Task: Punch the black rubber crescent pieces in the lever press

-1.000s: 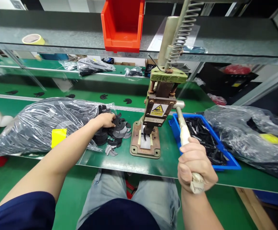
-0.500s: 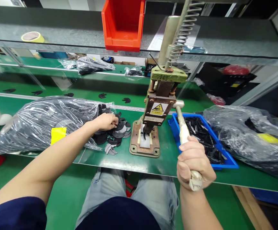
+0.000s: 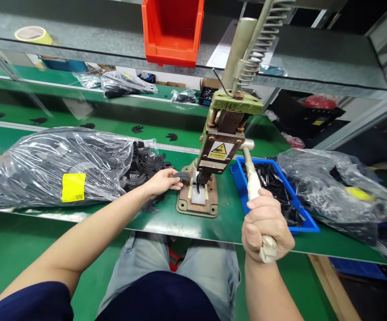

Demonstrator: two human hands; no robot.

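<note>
My left hand pinches a curved black plastic piece at the left side of the hand press. On the press base lies a light metal plate, and a small black part stands above it under the ram. My right hand is wrapped around the tape-covered press lever. Left of the press, a pile of curved black pieces spills from a clear plastic bag with a yellow label.
A blue tray of black parts stands right of the press, beside another clear bag. Behind, black pieces lie spaced along a green strip. An orange bin and a tape roll sit on the overhead shelf.
My left hand has moved right from the pile to the press base, now with a curved black piece in its fingers. My right hand keeps its grip on the lever. The view has shifted slightly.
</note>
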